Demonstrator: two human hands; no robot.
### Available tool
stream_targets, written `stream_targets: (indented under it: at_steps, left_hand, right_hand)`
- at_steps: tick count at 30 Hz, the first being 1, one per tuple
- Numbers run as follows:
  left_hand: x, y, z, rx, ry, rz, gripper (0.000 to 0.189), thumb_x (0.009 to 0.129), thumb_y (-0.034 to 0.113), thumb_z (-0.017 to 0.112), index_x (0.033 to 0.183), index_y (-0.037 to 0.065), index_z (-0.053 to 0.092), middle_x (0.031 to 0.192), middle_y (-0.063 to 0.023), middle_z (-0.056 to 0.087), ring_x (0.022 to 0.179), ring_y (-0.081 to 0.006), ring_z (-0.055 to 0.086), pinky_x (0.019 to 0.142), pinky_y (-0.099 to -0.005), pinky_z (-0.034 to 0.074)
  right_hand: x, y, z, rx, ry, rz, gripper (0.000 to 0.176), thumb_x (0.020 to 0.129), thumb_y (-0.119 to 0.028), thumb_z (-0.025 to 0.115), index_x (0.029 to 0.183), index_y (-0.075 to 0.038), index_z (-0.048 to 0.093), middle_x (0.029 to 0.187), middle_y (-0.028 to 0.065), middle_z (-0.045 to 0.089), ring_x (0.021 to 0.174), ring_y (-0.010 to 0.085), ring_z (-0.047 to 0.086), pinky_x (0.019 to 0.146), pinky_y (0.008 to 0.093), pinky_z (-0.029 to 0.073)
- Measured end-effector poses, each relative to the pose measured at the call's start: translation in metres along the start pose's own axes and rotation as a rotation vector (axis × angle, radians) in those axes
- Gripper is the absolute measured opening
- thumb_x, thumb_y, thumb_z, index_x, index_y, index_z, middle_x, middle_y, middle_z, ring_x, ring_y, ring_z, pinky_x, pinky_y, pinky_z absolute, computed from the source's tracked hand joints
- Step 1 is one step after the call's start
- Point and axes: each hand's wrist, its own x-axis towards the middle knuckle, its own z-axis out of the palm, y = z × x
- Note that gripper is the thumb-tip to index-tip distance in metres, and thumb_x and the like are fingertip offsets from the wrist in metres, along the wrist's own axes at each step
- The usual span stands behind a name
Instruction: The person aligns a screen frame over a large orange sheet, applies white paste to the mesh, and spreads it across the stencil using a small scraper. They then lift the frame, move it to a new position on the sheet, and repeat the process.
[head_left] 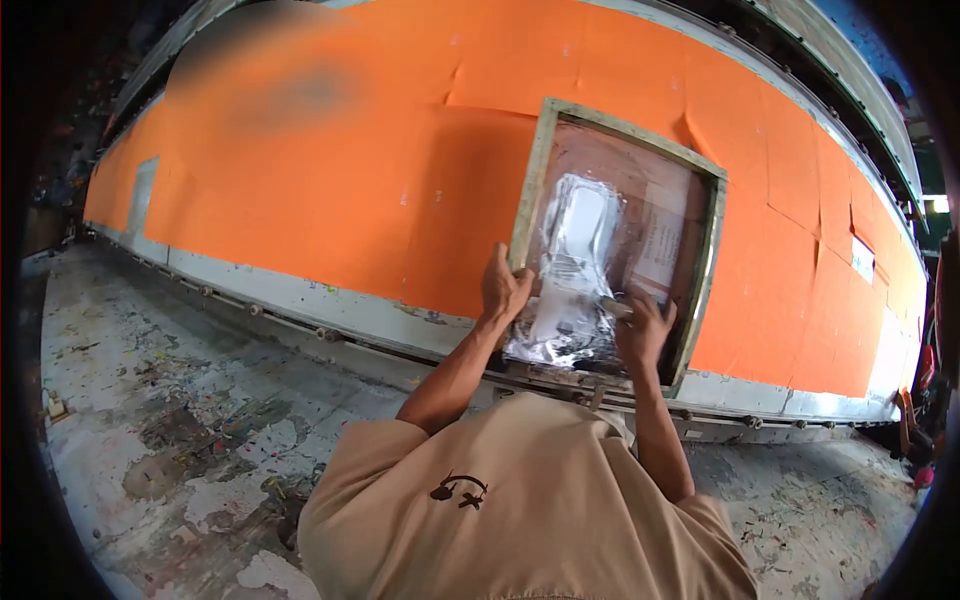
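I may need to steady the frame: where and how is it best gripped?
Likely best by the right rail, from outside: it is straight, narrow and apparently untouched, opposite the left hand on the left rail. Avoid the glossy panel inside the frame.

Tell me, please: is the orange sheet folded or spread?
Spread: the sheet reaches along most of the table, with some creases, and the frame covers part of it.

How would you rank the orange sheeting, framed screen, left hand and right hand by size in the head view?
1. Orange sheeting, largest
2. Framed screen
3. Left hand and right hand: too alike to rank
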Motion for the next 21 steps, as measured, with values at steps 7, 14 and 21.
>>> stream_targets:
  at_steps: [7, 14, 21]
  left_hand:
    - [-0.015, 0.099, 0.098, -0.235, -0.131, -0.286, 0.044, 0.084, 0.017, 0.069, 0.119, -0.001, 0.048, 0.095, -0.0292, 0.065, 0.087, -0.0494, 0.065, 0.073, -0.0543, 0.051]
    - [-0.082, 0.180, 0.186, -0.105, -0.155, -0.313, 0.045, 0.084, 0.020, 0.066, 0.122, 0.002, 0.050, 0.108, -0.0297, 0.061, 0.099, -0.0493, 0.061, 0.082, -0.0560, 0.049]
    - [-0.098, 0.171, 0.179, 0.161, -0.060, -0.040, 0.040, 0.082, 0.020, 0.068, 0.115, 0.002, 0.053, 0.104, -0.0243, 0.054, 0.099, -0.0448, 0.056, 0.083, -0.0536, 0.047]
  right_hand:
    - [-0.054, 0.261, -0.092, 0.973, 0.286, 0.884, 0.028, 0.088, -0.018, 0.054, 0.091, 0.003, 0.072, 0.082, 0.0057, 0.069, 0.076, 0.0152, 0.064, 0.066, 0.0291, 0.051]
    - [-0.064, 0.375, -0.153, 0.826, 0.317, 0.923, 0.027, 0.084, -0.022, 0.056, 0.086, 0.003, 0.067, 0.072, 0.0031, 0.059, 0.068, 0.0141, 0.055, 0.060, 0.0315, 0.044]
    - [-0.118, 0.378, -0.140, 0.831, 0.221, 1.017, 0.035, 0.076, -0.015, 0.061, 0.107, 0.001, 0.068, 0.096, 0.0086, 0.063, 0.086, 0.0208, 0.060, 0.075, 0.0351, 0.049]
